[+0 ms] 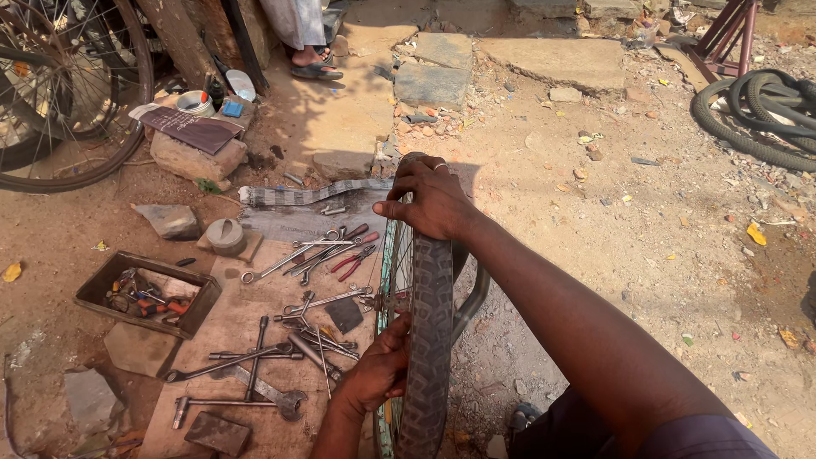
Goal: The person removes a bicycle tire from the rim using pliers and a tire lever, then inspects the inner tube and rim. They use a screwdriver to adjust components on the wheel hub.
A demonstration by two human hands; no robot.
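Observation:
A bicycle wheel with a black treaded tyre (pixel 430 331) stands upright, edge-on to me, on the dirt ground. My right hand (pixel 432 201) grips the top of the tyre at its far end, fingers curled over the tread. My left hand (pixel 379 367) presses on the tyre's left sidewall near the rim (pixel 387 280), lower and closer to me. A curved dark tube (pixel 473 299) shows on the right of the wheel.
Several wrenches, pliers and spanners (pixel 289 331) lie on a board left of the wheel. A tray of small tools (pixel 144 293) sits farther left. Another bicycle wheel (pixel 68 93) leans at top left. Spare tyres (pixel 761 115) lie at top right. A person's sandalled foot (pixel 313 61) stands ahead.

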